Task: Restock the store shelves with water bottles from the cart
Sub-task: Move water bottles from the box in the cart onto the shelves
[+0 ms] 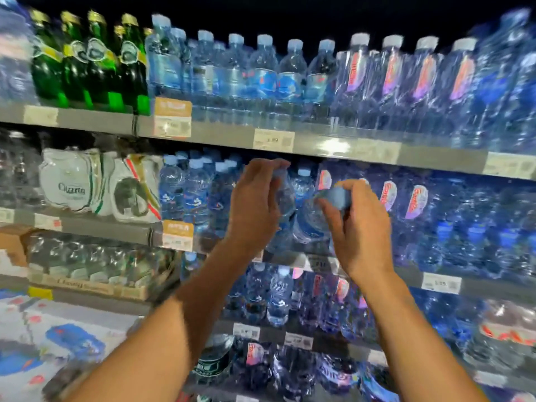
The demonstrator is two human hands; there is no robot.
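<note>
Both my hands are raised at the middle shelf of a store rack. My right hand grips the light blue cap end of a clear water bottle, which is tilted with its base pointing into the shelf. My left hand curls around the top of another clear water bottle standing at the shelf front. More blue-capped bottles stand in rows to the left of my hands. The picture is blurred by motion.
Green glass bottles and rows of water bottles fill the top shelf. Pink-labelled bottles stand right of my hands. White wrapped packs sit at the left. Lower shelves hold more bottles, and a cardboard tray of bottles sits lower left.
</note>
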